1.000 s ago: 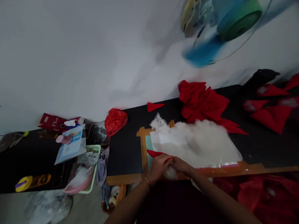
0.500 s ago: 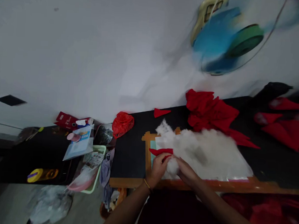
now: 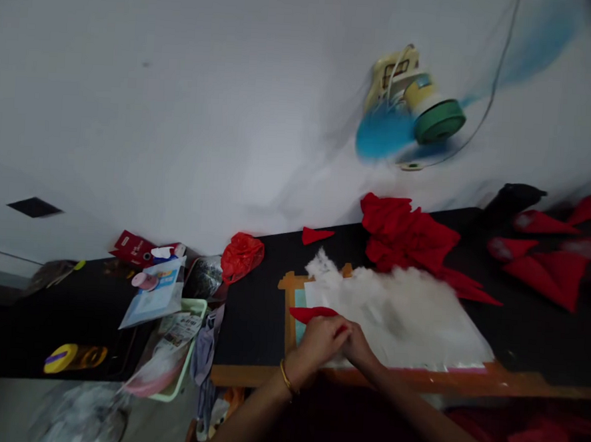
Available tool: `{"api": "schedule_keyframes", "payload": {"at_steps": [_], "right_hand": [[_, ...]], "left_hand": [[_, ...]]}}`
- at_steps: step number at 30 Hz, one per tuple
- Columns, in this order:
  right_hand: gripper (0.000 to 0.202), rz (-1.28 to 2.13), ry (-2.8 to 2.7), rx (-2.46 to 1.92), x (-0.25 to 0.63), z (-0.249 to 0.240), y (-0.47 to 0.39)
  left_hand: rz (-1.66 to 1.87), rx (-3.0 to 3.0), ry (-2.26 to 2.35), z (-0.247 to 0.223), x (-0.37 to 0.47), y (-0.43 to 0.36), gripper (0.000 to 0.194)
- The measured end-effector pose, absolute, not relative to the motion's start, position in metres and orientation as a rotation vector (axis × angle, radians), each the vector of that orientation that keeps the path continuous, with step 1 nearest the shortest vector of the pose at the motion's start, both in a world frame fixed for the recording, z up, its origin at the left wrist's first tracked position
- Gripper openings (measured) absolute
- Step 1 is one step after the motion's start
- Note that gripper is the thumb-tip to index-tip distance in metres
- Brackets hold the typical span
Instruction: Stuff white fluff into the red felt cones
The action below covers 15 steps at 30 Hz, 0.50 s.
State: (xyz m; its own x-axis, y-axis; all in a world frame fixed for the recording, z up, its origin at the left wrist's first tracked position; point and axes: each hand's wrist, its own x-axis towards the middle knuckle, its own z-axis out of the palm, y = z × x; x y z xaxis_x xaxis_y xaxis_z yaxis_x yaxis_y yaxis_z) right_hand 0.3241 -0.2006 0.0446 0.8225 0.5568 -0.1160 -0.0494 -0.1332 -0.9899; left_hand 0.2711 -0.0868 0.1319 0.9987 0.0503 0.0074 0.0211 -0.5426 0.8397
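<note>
My left hand (image 3: 321, 341) is closed round a small red cloth cone (image 3: 312, 314), whose pointed end sticks out to the left. Pressed against it, my right hand (image 3: 358, 345) is closed at the cone's other end, with a bit of red between the fingers. No white stuffing shows between the hands now. Both hands are over the near left edge of a white sheet, where a heap of fluffy white stuffing (image 3: 410, 308) lies. A pile of red cloth pieces (image 3: 407, 234) sits behind the stuffing, and one small red piece (image 3: 317, 236) lies apart near the wall.
A wall fan (image 3: 412, 108) with blurred blue blades hangs above. Stuffed red cones (image 3: 547, 270) lie at the right. A red plastic bag (image 3: 242, 258) sits on the table's left end. Farther left are a green-rimmed basket (image 3: 187, 354) and a yellow-lidded bottle (image 3: 74, 359).
The white tuft between my hands has gone out of sight. My left hand has turned over the cone and my hands are closer together. The camera view has shifted slightly.
</note>
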Motion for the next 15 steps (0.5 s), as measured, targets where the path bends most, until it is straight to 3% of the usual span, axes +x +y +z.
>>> {"api": "schedule_keyframes", "payload": {"at_steps": [4,9,12,15], "right_hand": [[0.019,0.689,-0.314,-1.362,0.33,0.072,-0.2],[0.027,0.749,-0.259,-1.194,0.333,0.114,-0.185],[0.034,0.729,-0.272,-1.159,0.332,0.119,-0.165],[0.036,0.673,-0.257,-1.193,0.332,0.115,-0.145]], "left_hand": [[0.096,2.029,0.159,0.127,0.245,-0.087,0.035],[0.685,1.42,0.713,0.112,0.232,-0.068,0.065],[0.625,1.047,0.713,0.12,0.248,-0.062,0.081],[0.555,0.882,0.716,0.134,0.265,-0.065,0.075]]}}
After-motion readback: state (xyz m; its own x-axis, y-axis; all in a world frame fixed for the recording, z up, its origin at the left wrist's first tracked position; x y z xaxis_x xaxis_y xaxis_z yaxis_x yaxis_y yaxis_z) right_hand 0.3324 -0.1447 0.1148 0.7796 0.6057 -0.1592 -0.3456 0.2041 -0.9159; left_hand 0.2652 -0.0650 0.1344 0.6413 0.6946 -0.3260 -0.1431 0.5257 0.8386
